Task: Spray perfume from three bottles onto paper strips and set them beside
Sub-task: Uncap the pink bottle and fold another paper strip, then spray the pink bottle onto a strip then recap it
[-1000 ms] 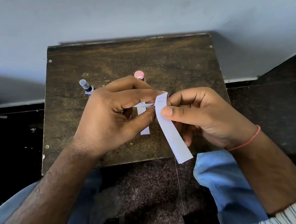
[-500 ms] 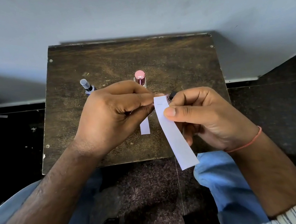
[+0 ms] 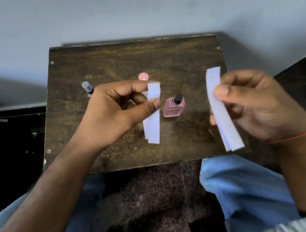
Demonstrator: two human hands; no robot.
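Counter (image 3: pixel 102 64), dark wood, carries all three bottles. Hands have just pulled apart: half a second ago both met at one bundle of strips over the middle, now each holds its own share. Right grip (image 3: pixel 259 101) pinches its right strips (image 3: pixel 223 110), what looks like two layered, between thumb and fingers, off the counter's right side. Left grip (image 3: pixel 116 111) pinches the left strips (image 3: pixel 152 119), also seemingly more than one, thumb against forefinger, hanging above the counter. Square pink bottle (image 3: pixel 174 106), black cap, stands between the two grips, just right of the left strips, now uncovered. Pink-capped bottle (image 3: pixel 143 76) peeks behind the left grip's fingers; clear-capped bottle (image 3: pixel 87 87) sits just beyond its knuckles. Meaning: strips separated, bottles untouched, so spraying is likely next; nothing laid beside a bottle yet.
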